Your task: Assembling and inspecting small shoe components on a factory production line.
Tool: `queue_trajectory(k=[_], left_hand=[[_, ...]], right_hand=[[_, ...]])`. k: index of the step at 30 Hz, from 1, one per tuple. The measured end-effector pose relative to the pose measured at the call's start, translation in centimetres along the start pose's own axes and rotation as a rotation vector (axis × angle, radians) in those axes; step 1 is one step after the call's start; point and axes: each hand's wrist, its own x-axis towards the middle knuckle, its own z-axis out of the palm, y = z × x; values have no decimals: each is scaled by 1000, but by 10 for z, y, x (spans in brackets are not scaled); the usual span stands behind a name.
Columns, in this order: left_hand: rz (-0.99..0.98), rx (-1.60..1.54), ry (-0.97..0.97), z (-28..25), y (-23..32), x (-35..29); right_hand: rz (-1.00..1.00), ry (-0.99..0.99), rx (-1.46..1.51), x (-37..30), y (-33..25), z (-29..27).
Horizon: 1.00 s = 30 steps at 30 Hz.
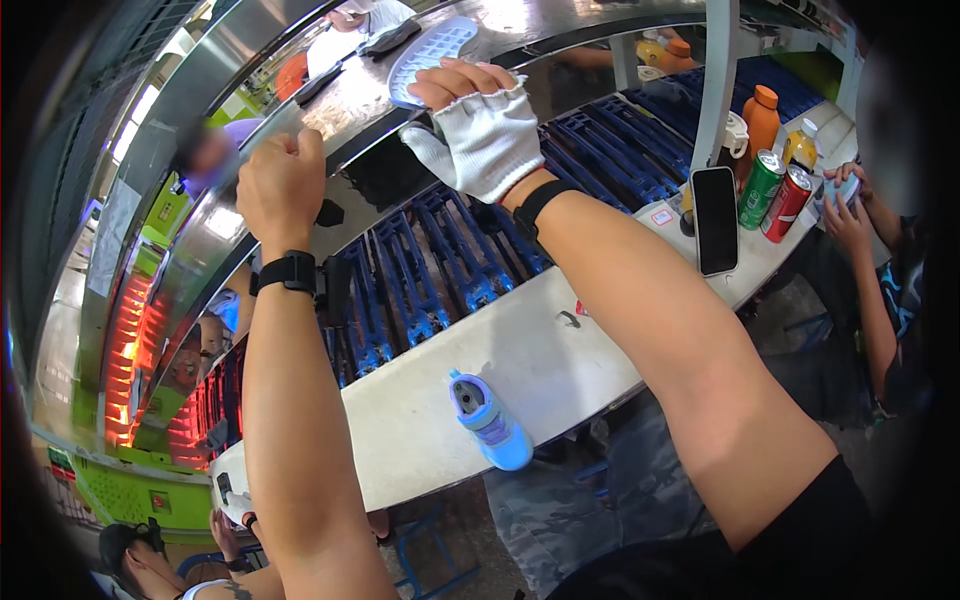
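Observation:
My bare left hand (283,190) is raised at the metal ledge, its fingers curled in a fist. Whatever may be inside them is hidden. My right hand (482,135), in a white glove that leaves the fingertips bare, reaches to the upper shelf, with its thumb held apart. Its fingertips overlap the lower edge of a pale blue shoe sole (432,52); I cannot tell whether they touch it. Below, a small light blue and purple shoe (490,420) lies on the white worktop (400,440), apart from both hands.
Blue slatted racks (450,250) run behind the worktop, and dark soles (392,38) lie on the metal shelf (340,110). At right are a phone (715,222), a green can (762,190), a red can (787,204) and bottles. Other people sit at both sides; red-lit heaters (128,350) glow at left.

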Motion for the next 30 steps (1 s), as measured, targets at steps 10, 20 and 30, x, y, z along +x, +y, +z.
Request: queue_trajectory(k=[10, 20, 30], left_hand=[[15, 2, 19, -2, 0, -1], [19, -6, 33, 4, -4, 0], [1, 2, 12, 1, 0, -1]], right_hand=[[1, 8, 5, 2, -1, 2], [21, -38, 34, -2, -1, -2], [27, -49, 10, -4, 0, -1]])
